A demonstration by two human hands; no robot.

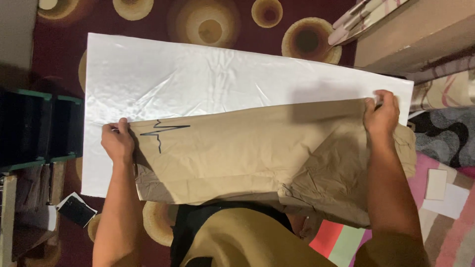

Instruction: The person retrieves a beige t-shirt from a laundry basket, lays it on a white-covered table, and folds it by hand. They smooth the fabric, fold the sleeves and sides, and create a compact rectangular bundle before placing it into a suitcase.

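A sheet of paper [257, 143] lies on a wider fabric sheet [198, 79], which lies on the carpet [163, 15]. The left hand [118, 142] rests on the paper's left end, the right hand [381, 116] on its right end. A shelf unit [34, 128] stands left of the fabric sheet.

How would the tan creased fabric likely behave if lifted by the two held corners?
The tan creased fabric looks floppy: it wrinkles and folds near the right hand, so it would probably sag between that and the left hand. It seems thin and light. On the smooth white sheet it may slide easily.
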